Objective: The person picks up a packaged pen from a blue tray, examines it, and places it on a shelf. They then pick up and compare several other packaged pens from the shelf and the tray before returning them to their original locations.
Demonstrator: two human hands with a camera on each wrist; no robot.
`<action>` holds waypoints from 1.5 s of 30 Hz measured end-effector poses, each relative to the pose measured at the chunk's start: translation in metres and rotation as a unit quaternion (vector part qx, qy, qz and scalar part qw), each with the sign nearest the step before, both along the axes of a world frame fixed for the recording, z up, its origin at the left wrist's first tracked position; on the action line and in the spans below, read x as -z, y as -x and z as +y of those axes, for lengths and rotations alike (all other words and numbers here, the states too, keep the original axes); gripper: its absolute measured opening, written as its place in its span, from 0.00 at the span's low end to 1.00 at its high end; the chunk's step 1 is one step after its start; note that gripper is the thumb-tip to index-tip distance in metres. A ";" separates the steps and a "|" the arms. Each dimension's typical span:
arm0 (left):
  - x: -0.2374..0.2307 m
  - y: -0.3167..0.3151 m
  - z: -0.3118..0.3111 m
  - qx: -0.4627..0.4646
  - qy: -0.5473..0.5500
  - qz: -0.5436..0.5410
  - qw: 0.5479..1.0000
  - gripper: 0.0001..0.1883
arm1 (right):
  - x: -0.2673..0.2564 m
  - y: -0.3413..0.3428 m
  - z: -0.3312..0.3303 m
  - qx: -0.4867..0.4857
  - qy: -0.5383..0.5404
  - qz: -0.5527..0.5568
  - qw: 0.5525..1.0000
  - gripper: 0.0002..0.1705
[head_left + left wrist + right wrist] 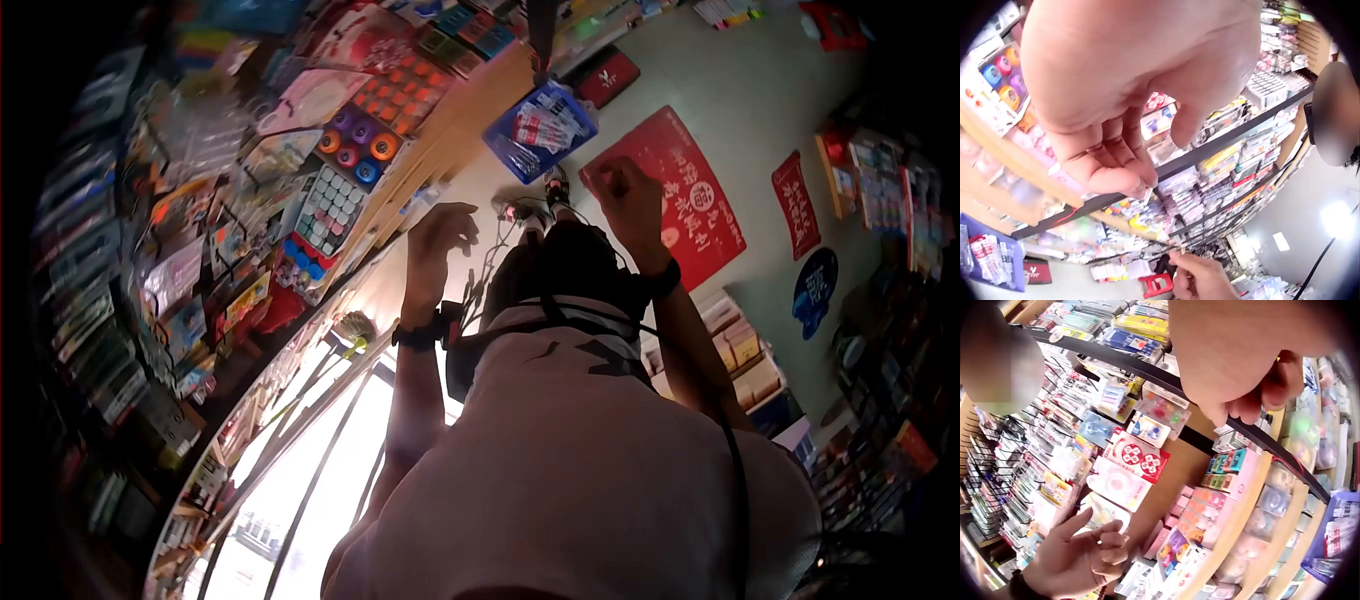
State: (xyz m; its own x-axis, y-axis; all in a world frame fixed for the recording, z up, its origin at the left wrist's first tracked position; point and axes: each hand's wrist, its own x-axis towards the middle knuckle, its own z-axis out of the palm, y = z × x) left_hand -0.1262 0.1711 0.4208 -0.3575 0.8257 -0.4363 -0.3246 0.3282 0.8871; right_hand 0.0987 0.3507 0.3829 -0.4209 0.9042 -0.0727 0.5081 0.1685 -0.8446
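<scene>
My left hand [437,243] is raised before the shelves, its fingers loosely bent and no object seen in its grasp. In the left wrist view that hand [1141,81] fills the top, thumb apart from the fingers. On the other side, my right hand [632,208] hangs over the red mat [705,215] with bent fingers; nothing held is visible. From the right wrist camera, this hand [1247,362] shows curled fingers, its thumb partly hidden. Both hands are apart from each other and from the goods.
A blue basket [575,148] with packets stands on the floor [740,90] ahead, beside a dark red box [607,77]. Shelves of packaged goods [335,210] line the left. Stacked goods [735,345] are at the right. Dark cables hang along the body.
</scene>
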 end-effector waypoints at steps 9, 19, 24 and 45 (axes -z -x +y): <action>0.215 -0.034 -0.065 0.330 0.231 0.176 0.898 0.17 | 0.128 -0.068 0.003 -0.055 0.101 -0.187 0.976 0.19; 0.390 -0.095 -0.173 0.494 0.311 0.101 0.806 0.38 | 0.390 -0.050 -0.013 -0.163 0.208 -0.305 0.915 0.20; 0.413 -0.124 -0.167 0.429 0.235 0.128 0.863 0.48 | 0.488 0.003 0.001 -0.179 0.154 -0.263 0.936 0.14; 0.424 -0.140 -0.171 0.458 0.208 0.068 0.862 0.49 | 0.610 0.048 0.054 -0.255 -0.135 -0.330 0.899 0.05</action>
